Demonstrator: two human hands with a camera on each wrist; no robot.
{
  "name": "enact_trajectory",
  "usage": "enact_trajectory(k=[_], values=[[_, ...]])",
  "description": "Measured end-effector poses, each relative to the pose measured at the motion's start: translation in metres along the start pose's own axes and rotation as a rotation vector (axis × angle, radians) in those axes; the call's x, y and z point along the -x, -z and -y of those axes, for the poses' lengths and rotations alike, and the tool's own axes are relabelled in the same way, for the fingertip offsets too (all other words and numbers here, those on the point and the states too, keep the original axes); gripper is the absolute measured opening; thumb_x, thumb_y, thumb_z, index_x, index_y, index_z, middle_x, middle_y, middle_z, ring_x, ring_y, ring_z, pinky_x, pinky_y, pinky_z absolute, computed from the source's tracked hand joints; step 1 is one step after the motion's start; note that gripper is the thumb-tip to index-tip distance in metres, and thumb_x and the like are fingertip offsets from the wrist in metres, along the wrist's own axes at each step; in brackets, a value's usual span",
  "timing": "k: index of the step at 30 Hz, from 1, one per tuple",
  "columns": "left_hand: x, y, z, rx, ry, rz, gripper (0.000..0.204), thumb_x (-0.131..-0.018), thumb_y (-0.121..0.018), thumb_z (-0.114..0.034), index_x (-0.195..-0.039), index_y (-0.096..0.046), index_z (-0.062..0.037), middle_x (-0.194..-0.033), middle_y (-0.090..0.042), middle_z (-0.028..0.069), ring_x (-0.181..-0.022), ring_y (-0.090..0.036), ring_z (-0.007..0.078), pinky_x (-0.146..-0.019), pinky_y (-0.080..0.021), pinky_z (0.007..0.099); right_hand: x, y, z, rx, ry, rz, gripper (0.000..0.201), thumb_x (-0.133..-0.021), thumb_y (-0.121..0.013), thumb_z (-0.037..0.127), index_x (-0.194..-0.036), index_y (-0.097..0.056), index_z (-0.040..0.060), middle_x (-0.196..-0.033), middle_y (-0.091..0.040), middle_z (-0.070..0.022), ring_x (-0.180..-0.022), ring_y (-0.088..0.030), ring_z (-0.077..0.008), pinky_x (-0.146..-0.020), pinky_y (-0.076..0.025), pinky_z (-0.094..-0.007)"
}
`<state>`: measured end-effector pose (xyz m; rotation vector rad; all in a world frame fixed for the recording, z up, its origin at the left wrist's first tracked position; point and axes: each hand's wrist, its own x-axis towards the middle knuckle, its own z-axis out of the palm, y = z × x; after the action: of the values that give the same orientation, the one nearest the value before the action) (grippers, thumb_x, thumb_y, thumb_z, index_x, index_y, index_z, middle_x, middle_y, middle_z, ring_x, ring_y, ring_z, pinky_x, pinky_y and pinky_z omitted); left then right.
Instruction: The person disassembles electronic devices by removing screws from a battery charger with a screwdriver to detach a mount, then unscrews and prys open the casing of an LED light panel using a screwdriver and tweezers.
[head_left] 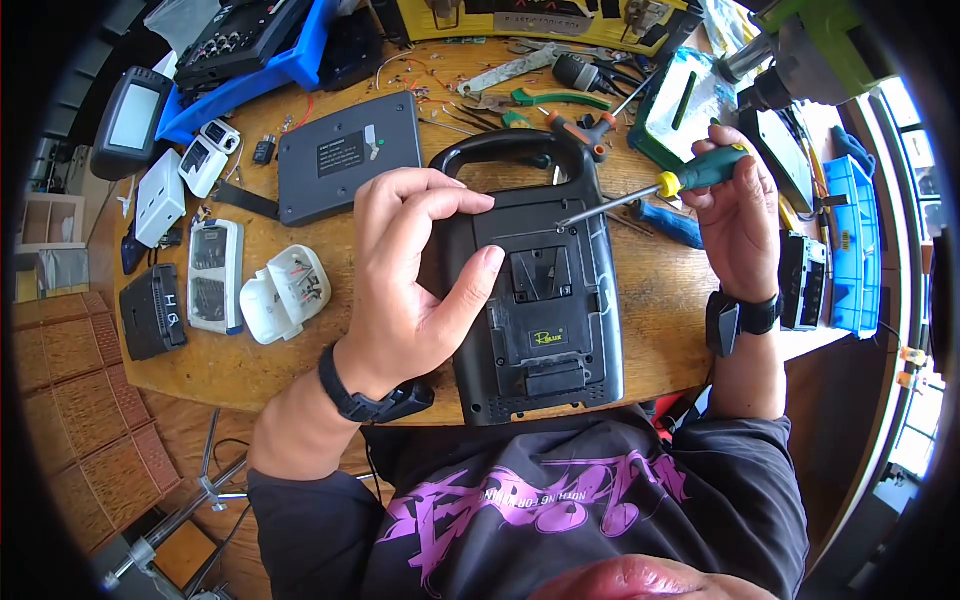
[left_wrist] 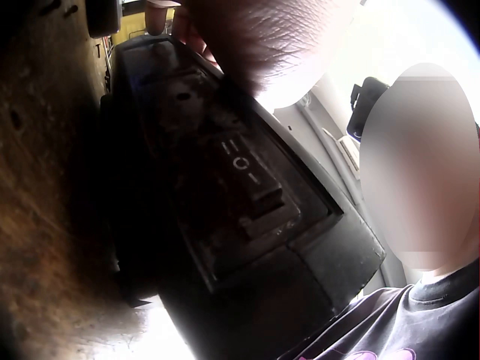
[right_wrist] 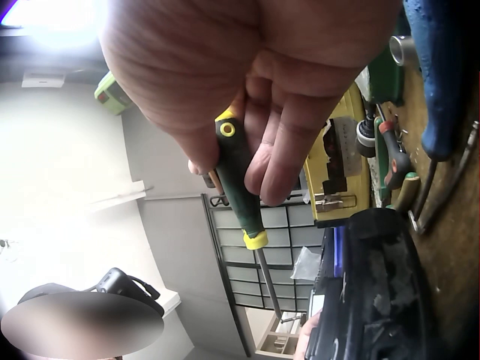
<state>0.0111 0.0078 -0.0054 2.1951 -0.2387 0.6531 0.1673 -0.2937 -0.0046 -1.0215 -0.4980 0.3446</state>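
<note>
A black battery-plate unit (head_left: pixel 548 372) with a carry handle and a "Rolux" label lies on the wooden table in front of me. My left hand (head_left: pixel 405 275) rests on its left side, thumb and forefinger spread apart on the upper face. In the left wrist view, the unit's side carries a switch (left_wrist: pixel 255 176) marked II, O and I. With my right hand (head_left: pixel 745 215) I grip a screwdriver (head_left: pixel 700 172) by its green handle with a yellow collar. Its shaft (right_wrist: pixel 268 281) slants down to the left, the tip close over the upper right of the unit's face.
A dark grey flat box (head_left: pixel 345 155) lies behind my left hand. Left of the unit are a white open case (head_left: pixel 285 292) and a black battery (head_left: pixel 152 312). Pliers (head_left: pixel 560 98), a yellow toolbox (head_left: pixel 540 22) and a blue-handled tool (head_left: pixel 668 224) lie behind and to the right.
</note>
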Motion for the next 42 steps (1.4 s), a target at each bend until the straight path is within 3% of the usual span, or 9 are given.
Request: enact_trajectory(k=[6, 9, 11, 17, 22, 23, 42], values=[[0.0, 0.001, 0.0, -0.003, 0.009, 0.003, 0.028, -0.083, -0.078, -0.015, -0.107, -0.07, -0.001, -0.111, -0.059, 0.0133, -0.108, -0.053, 0.0297, -0.097, -0.043, 0.0396, 0.002, 0.001, 0.0, -0.009, -0.008, 0.007, 0.042, -0.111, -0.052, 0.027, -0.138, -0.055, -0.0049, -0.125, -0.069, -0.0196, -0.102, -0.075, -0.0229, -0.088, -0.066, -0.0333], [0.0, -0.001, 0.0, -0.001, 0.014, 0.001, 0.028, -0.083, -0.078, -0.015, -0.107, -0.071, -0.001, -0.111, -0.059, 0.0133, -0.109, -0.053, 0.0296, -0.097, -0.043, 0.0394, 0.003, 0.003, 0.002, 0.096, -0.05, 0.011, 0.048, -0.111, -0.05, 0.031, -0.144, -0.049, -0.0031, -0.128, -0.065, -0.0148, -0.101, -0.07, -0.0161, -0.086, -0.059, -0.0276], [0.0, -0.001, 0.001, 0.007, 0.014, -0.003, 0.028, -0.084, -0.078, -0.015, -0.107, -0.071, -0.0011, -0.111, -0.059, 0.0133, -0.109, -0.053, 0.0296, -0.097, -0.043, 0.0393, 0.002, 0.003, 0.0, -0.002, -0.005, 0.043, 0.044, -0.111, -0.052, 0.028, -0.139, -0.054, -0.0054, -0.125, -0.069, -0.0191, -0.101, -0.076, -0.0223, -0.089, -0.065, -0.0335], [0.0, -0.001, 0.002, -0.011, -0.008, 0.001, 0.027, -0.085, -0.077, -0.016, -0.106, -0.071, -0.0012, -0.111, -0.059, 0.0131, -0.108, -0.053, 0.029, -0.097, -0.043, 0.039, 0.004, -0.002, -0.001, -0.025, 0.004, 0.042, 0.044, -0.111, -0.051, 0.027, -0.141, -0.053, -0.0061, -0.125, -0.069, -0.0197, -0.1, -0.076, -0.0223, -0.09, -0.065, -0.0342], [0.002, -0.003, 0.007, 0.005, -0.009, -0.023, 0.017, -0.094, -0.069, -0.012, -0.107, -0.072, -0.0019, -0.111, -0.061, 0.0122, -0.107, -0.054, 0.0284, -0.096, -0.043, 0.0389, 0.006, -0.004, -0.003, -0.036, -0.006, 0.053, 0.044, -0.111, -0.05, 0.026, -0.141, -0.052, -0.0064, -0.126, -0.069, -0.0207, -0.1, -0.076, -0.0225, -0.089, -0.065, -0.0341], [0.003, 0.0, 0.005, -0.051, -0.009, 0.031, 0.018, -0.098, -0.062, -0.011, -0.11, -0.07, 0.0006, -0.115, -0.061, 0.014, -0.113, -0.055, 0.0264, -0.101, -0.043, 0.0364, 0.006, -0.004, -0.004, -0.04, -0.012, 0.055, 0.044, -0.111, -0.05, 0.026, -0.141, -0.052, -0.0064, -0.126, -0.069, -0.0207, -0.1, -0.076, -0.0225, -0.089, -0.065, -0.0341], [0.006, 0.0, 0.015, -0.077, -0.095, 0.001, 0.018, -0.097, -0.064, -0.01, -0.11, -0.071, 0.0001, -0.113, -0.063, 0.0127, -0.111, -0.057, 0.0259, -0.101, -0.043, 0.0356, 0.021, -0.01, -0.018, -0.061, -0.096, 0.195, 0.054, -0.109, -0.055, 0.032, -0.145, -0.047, -0.0071, -0.131, -0.066, -0.0218, -0.1, -0.076, -0.0277, -0.092, -0.064, -0.0385]])
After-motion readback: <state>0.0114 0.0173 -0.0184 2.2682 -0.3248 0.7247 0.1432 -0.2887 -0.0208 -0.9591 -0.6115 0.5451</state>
